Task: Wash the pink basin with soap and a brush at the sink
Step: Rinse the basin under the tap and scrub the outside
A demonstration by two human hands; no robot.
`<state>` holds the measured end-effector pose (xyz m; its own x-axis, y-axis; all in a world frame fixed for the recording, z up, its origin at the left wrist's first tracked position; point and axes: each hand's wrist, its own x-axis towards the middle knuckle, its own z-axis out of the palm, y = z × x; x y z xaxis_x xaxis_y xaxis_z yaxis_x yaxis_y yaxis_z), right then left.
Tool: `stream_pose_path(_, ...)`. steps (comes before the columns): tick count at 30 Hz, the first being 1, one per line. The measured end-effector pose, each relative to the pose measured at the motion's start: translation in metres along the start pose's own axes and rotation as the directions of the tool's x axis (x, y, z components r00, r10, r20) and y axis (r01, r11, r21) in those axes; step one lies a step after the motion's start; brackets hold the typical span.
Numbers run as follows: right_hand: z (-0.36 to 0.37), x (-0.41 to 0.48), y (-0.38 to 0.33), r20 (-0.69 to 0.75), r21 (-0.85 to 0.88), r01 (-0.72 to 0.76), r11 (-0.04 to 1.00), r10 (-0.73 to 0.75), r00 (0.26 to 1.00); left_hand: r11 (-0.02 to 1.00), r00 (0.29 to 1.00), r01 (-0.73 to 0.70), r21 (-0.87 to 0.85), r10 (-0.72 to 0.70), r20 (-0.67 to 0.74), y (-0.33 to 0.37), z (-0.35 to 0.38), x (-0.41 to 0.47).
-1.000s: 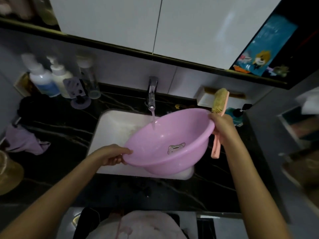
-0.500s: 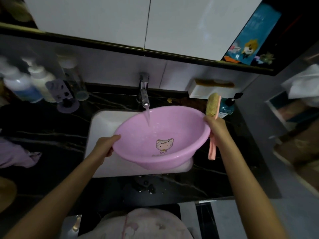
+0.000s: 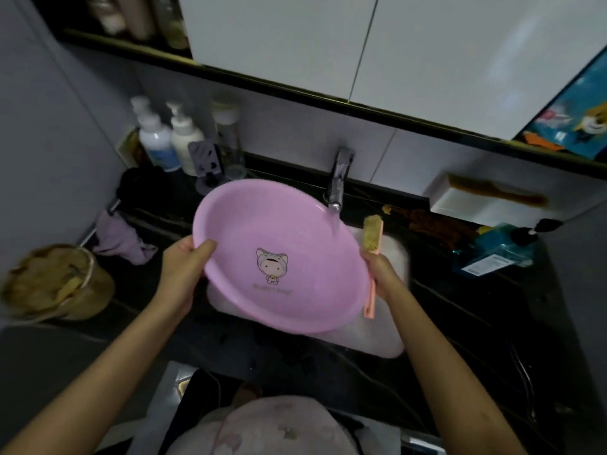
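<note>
Pink basin (image 3: 279,251) tilted over white sink (image 3: 394,326), under running tap (image 3: 338,182). Left hand (image 3: 184,267) grips left rim, thumb inside. Right hand (image 3: 381,274) clutches right rim plus brush (image 3: 372,238).

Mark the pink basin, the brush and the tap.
pink basin (image 3: 249,224), head view, on the bare inner wall above the cartoon figure.
brush (image 3: 371,236), head view, on the yellowish bristle head.
tap (image 3: 340,178), head view, on the metal spout above the running water.
</note>
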<state>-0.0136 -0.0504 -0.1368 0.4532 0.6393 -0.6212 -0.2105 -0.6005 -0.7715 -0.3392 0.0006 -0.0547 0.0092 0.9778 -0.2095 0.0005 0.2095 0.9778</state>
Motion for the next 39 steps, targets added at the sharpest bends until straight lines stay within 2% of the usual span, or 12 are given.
stream_pose_path(3, 0.023, 0.02, 0.003, 0.101, 0.035, -0.032, 0.999, 0.028, 0.995, 0.99, 0.995, -0.078, 0.115, 0.084, -0.048, -0.004, -0.007, -0.008)
stream_pose_path(6, 0.041, 0.034, 0.004, 0.155, 0.054, -0.054, 0.997, 0.045, 0.987, 0.956, 0.982, -0.173, 0.236, 0.187, -0.035, -0.009, -0.006, -0.02)
stream_pose_path(10, 0.056, 0.041, 0.0, 0.128, 0.131, -0.019, 0.991, 0.002, 0.992, 0.91, 0.966, -0.233, 0.343, 0.256, -0.023, -0.016, -0.007, -0.026)
stream_pose_path(14, 0.06, 0.052, -0.011, 0.068, 0.255, -0.017, 0.967, -0.001, 0.998, 0.893, 0.958, -0.228, 0.388, 0.277, -0.075, -0.027, -0.006, -0.024)
stream_pose_path(18, 0.054, 0.051, -0.013, -0.01, 0.372, 0.055, 0.927, -0.055, 0.998, 0.878, 0.949, -0.197, 0.436, 0.283, -0.141, -0.036, -0.005, -0.009)
stream_pose_path(25, 0.019, 0.023, -0.009, -0.124, 0.225, 0.159, 0.961, -0.134, 0.983, 0.889, 0.983, -0.002, 0.457, 0.086, -0.165, -0.054, -0.001, 0.021)
stream_pose_path(32, -0.038, -0.012, -0.005, -0.285, 0.21, 0.207, 0.956, -0.143, 0.948, 0.82, 0.983, 0.115, 0.561, -0.176, 0.055, -0.078, 0.025, 0.046)
stream_pose_path(35, -0.062, -0.04, -0.003, -0.356, 0.282, 0.245, 0.928, -0.136, 0.925, 0.794, 0.95, 0.094, 0.6, -0.252, 0.185, -0.088, 0.049, 0.056)
stream_pose_path(38, -0.08, -0.07, -0.003, -0.47, 0.331, 0.338, 0.881, -0.157, 0.869, 0.824, 0.894, 0.063, 0.564, -0.297, 0.334, -0.09, 0.083, 0.06)
stream_pose_path(39, -0.08, -0.076, -0.007, -0.488, 0.319, 0.358, 0.877, -0.171, 0.856, 0.834, 0.888, 0.073, 0.547, -0.303, 0.344, -0.093, 0.089, 0.061)
